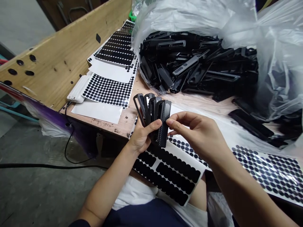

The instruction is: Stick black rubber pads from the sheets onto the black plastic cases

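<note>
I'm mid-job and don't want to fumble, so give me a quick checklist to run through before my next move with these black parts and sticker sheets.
1. Left hand grips the fanned black parts securely: ok.
2. Right hand fingertips meet the nearest part's edge: ok.
3. A sticker already on the right fingertip: cannot tell.
4. Sheet of oval stickers on the lap, still stocked: ok.
5. Dot sticker sheet lies flat by the right arm: ok.
6. Bag of black parts open and well filled: ok.
</note>
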Action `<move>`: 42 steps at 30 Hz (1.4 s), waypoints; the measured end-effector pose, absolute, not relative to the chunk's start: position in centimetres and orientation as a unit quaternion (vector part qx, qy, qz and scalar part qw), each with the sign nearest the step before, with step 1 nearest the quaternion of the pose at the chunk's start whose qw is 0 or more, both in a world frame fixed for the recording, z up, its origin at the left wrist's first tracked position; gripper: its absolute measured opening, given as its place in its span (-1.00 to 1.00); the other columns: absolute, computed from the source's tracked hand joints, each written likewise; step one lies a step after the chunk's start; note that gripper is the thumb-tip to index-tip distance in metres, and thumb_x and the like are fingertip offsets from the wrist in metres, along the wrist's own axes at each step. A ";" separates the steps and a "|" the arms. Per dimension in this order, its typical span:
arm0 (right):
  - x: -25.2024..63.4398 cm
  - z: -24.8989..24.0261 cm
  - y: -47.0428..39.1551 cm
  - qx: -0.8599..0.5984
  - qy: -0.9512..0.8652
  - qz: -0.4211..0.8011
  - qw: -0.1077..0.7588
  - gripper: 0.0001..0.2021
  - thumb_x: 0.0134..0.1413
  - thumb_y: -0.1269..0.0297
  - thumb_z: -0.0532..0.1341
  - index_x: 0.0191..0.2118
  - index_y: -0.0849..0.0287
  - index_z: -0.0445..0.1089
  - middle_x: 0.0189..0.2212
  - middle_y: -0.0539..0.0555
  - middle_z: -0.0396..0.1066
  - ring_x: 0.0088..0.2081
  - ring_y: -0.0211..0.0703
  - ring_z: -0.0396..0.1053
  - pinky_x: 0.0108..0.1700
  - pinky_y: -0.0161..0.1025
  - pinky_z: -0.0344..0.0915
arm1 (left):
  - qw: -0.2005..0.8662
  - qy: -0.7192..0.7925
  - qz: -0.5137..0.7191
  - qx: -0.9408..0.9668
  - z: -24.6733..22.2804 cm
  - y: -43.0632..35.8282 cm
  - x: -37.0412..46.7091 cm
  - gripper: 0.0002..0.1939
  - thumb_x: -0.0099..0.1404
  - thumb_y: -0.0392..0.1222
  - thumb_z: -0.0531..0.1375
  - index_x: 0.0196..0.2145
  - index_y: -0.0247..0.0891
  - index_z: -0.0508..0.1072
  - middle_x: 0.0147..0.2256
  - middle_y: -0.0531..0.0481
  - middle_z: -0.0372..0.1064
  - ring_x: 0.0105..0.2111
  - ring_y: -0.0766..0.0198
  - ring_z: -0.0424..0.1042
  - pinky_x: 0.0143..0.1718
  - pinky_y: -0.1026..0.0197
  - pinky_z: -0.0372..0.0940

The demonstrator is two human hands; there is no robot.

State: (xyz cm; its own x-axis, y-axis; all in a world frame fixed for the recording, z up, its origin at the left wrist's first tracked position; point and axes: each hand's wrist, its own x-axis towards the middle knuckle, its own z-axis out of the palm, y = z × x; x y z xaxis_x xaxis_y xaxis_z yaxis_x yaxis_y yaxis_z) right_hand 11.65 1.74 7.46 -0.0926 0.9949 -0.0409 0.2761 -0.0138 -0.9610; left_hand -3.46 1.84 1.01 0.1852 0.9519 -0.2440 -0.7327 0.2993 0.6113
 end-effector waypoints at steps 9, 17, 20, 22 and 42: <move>11.2 7.6 1.2 -0.550 -0.623 0.394 0.392 -0.71 0.11 0.00 0.38 -0.36 0.12 0.47 -0.44 0.03 0.48 -0.43 -0.17 0.45 -0.38 -0.23 0.43 | 0.758 0.286 0.549 0.206 1.4 1.7 -3.5 -0.17 -0.02 -0.07 0.58 0.13 -0.19 0.32 -0.24 0.04 0.53 -0.33 0.11 0.62 -0.29 0.07 0.56; 11.9 4.9 1.7 -0.589 -0.620 0.299 0.423 -0.84 0.20 0.13 0.31 -0.18 0.06 0.42 -0.28 0.04 0.52 -0.40 -0.15 0.46 -0.39 -0.19 0.39 | 0.772 0.264 0.543 0.197 1.1 1.9 -4.1 -0.38 0.07 -0.06 0.52 0.02 -0.28 0.43 -0.24 -0.07 0.55 -0.27 0.09 0.61 -0.40 0.21 0.49; 12.0 2.4 1.1 -0.595 -0.707 0.226 0.310 -0.86 0.26 0.17 0.27 -0.25 0.07 0.55 -0.32 0.09 0.59 -0.35 -0.04 0.46 -0.33 -0.10 0.36 | 0.790 0.245 0.547 0.129 1.2 2.3 -4.4 -0.64 0.24 -0.07 0.41 -0.11 -0.33 0.50 -0.31 -0.06 0.54 -0.33 0.20 0.58 -0.43 0.29 0.44; 11.8 1.2 0.3 -0.565 -0.751 0.195 0.281 -0.86 0.26 0.20 0.29 -0.29 0.07 0.57 -0.35 0.11 0.59 -0.31 0.03 0.47 -0.31 -0.07 0.36 | 0.793 0.250 0.549 0.086 1.2 2.5 -4.5 -0.77 0.35 -0.10 0.31 -0.16 -0.34 0.51 -0.33 -0.05 0.54 -0.38 0.27 0.56 -0.46 0.33 0.41; 14.2 8.0 4.0 -0.480 -0.546 0.554 0.406 -0.73 -0.04 -0.04 0.51 -0.40 0.04 0.61 -0.31 -0.01 0.53 -0.23 -0.16 0.46 -0.04 -0.17 0.40 | 0.795 0.264 0.478 0.265 0.7 2.1 -4.2 -0.42 0.10 0.01 0.49 -0.03 -0.29 0.42 -0.32 -0.04 0.52 -0.42 0.15 0.60 -0.55 0.29 0.46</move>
